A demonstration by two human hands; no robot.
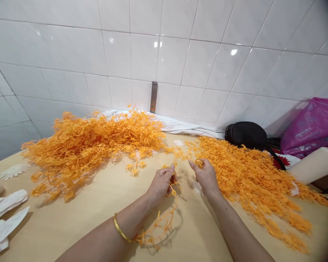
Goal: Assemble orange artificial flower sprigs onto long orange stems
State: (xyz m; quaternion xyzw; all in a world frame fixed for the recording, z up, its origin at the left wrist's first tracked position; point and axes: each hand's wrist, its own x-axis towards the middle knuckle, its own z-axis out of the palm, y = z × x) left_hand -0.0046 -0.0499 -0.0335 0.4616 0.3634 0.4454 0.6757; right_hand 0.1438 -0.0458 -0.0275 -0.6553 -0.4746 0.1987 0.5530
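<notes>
My left hand [161,183] is closed round an orange plastic sprig [157,225] that trails down beneath my wrist. A gold bangle [121,229] sits on that wrist. My right hand [205,175] is closed in a pinch at the near edge of the right pile of orange sprigs [257,178], with a small white flower piece [196,186] just under it. The two hands are close together over the wooden table [79,214]. A bigger, tangled left pile of orange sprigs [90,145] lies behind the left hand.
White daisy-shaped pieces [13,170] and white gloves [4,214] lie at the table's left edge. A black bag [247,135] and a pink plastic bag [311,125] sit at the back right against the white tiled wall [164,54]. White cloth [180,125] runs along the wall.
</notes>
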